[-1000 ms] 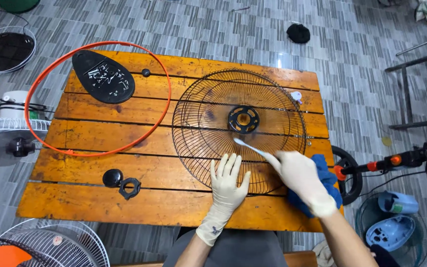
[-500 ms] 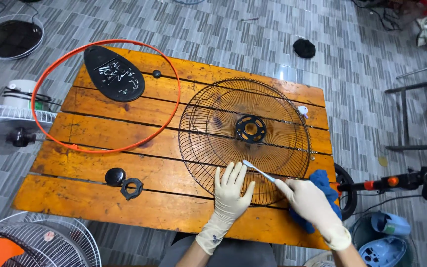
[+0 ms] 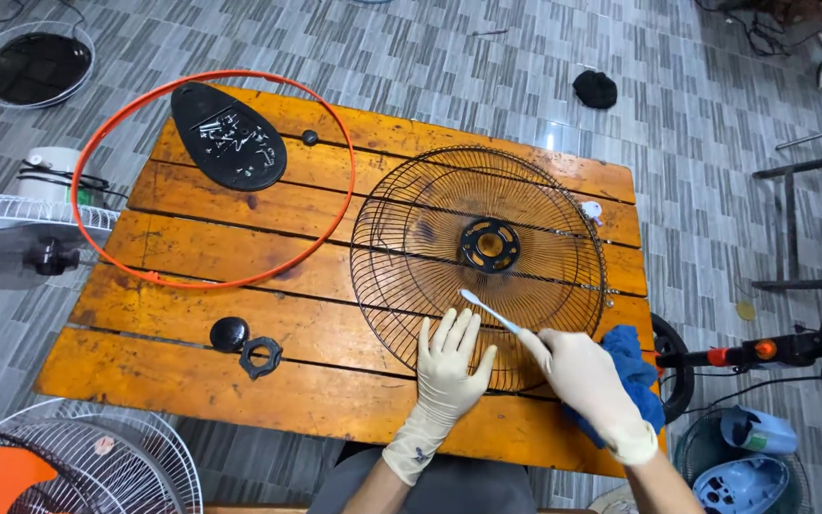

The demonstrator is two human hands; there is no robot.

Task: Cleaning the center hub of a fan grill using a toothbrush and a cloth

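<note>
My gloved left hand (image 3: 451, 366) stays flat on the black wire fan grille (image 3: 480, 255); my right hand (image 3: 577, 376), gripping the white toothbrush (image 3: 489, 311), has drawn its bristles nearer the rim.

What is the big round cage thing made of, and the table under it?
The fan grille looks like thin metal wire, dark and dull, maybe painted or rusty: fine rods you can see through. The table looks like wood, orange-brown and glossy, maybe varnished: long planks with dark worn spots and gaps between.
</note>
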